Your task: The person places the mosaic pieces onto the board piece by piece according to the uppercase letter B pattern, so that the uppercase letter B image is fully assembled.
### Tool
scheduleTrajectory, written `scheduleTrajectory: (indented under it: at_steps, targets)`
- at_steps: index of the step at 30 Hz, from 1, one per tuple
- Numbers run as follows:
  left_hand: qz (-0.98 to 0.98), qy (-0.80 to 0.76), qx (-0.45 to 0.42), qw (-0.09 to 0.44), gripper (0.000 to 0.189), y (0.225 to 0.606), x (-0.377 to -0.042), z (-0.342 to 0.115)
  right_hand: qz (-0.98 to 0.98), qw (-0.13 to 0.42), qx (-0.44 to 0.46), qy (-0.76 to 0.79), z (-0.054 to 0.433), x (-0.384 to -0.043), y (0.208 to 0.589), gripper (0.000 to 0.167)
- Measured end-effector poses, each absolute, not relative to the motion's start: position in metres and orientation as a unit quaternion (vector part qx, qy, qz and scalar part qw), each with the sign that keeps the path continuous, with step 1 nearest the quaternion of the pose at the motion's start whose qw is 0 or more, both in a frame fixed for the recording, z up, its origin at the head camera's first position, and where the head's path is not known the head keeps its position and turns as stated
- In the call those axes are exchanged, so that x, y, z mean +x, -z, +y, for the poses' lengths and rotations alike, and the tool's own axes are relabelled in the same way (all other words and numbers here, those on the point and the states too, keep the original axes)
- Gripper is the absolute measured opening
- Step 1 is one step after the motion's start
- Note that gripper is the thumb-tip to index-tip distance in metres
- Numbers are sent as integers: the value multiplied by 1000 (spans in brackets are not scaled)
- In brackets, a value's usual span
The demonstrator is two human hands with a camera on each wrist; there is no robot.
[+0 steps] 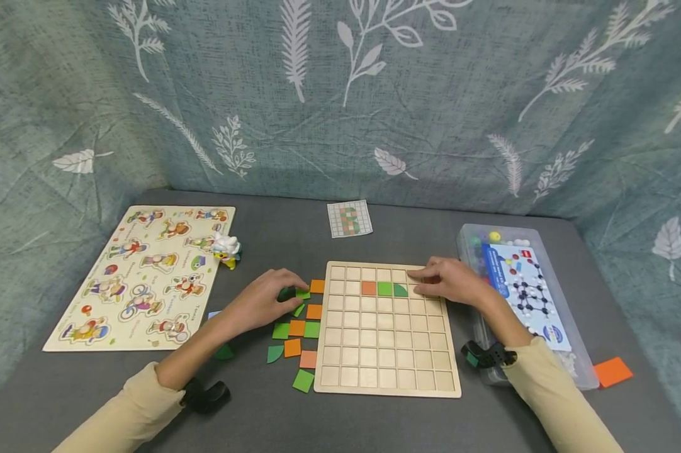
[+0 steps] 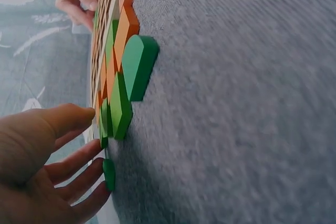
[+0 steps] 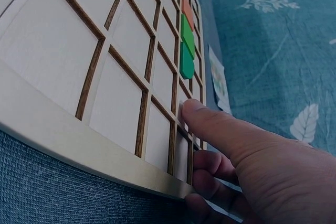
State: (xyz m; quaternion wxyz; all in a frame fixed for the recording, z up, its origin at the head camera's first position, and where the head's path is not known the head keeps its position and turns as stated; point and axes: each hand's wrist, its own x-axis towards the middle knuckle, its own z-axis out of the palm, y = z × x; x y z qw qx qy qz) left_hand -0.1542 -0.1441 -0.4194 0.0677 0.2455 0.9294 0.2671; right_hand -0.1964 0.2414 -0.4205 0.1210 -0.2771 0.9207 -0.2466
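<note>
My left hand (image 1: 267,299) is by the loose tiles left of the wooden grid board (image 1: 394,391), thumb and index finger apart around a light green tile (image 1: 303,294). A dark green tile (image 2: 109,174) lies beside its outer fingertips in the left wrist view. My right hand (image 1: 450,280) reaches over the board's upper right corner, its thumb (image 3: 197,109) on the grid and the other fingers bent near the edge. Left of this hand, the second row holds a salmon square (image 1: 369,288), a green square (image 1: 384,289) and a dark green quarter-circle tile (image 1: 400,290).
Several orange and green tiles (image 1: 292,347) lie left of the board. A pattern card (image 1: 350,219) is behind it. A picture puzzle board (image 1: 142,277) and a small figurine (image 1: 227,248) stand left. On the right are a clear plastic box (image 1: 586,377) and an orange piece (image 1: 613,372).
</note>
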Motion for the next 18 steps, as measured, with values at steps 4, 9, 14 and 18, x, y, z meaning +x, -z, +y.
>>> scheduleTrajectory:
  at_steps: [4, 9, 14, 18]
  targets:
    - [935, -257, 235, 62, 22, 419, -155, -138, 922, 118, -276, 244, 241, -196, 421, 39]
    - [943, -248, 213, 58, 19, 419, -153, -132, 921, 117, -278, 245, 241, -197, 421, 39]
    - [952, -231, 190, 62, 17, 418, -155, -126, 921, 116, -279, 248, 241, -197, 421, 39]
    - [956, -216, 187, 65, 16, 416, -159, -124, 921, 116, -279, 248, 240, -196, 420, 39]
